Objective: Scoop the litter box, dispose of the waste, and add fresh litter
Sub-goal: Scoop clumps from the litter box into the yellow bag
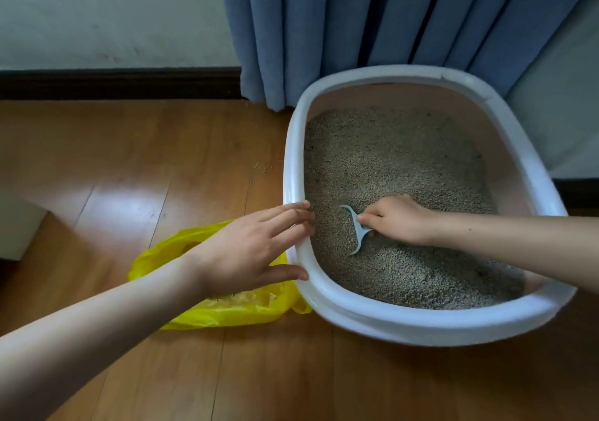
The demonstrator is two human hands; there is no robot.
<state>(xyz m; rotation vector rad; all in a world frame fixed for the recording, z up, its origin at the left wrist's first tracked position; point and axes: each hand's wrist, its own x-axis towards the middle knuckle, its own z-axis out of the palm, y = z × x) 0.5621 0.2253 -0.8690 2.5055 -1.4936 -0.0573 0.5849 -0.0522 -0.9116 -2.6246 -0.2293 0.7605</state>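
Gripping the scoop in the litter, right hand; left hand flat on litter box rim.

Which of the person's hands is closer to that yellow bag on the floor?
Left. The left hand rests on the litter box rim, directly above the yellow bag. The right hand is inside the box, gripping the scoop in the litter.

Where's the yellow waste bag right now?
On the wood floor, lower left of centre, the yellow bag lies against the litter box, partly under the left hand.
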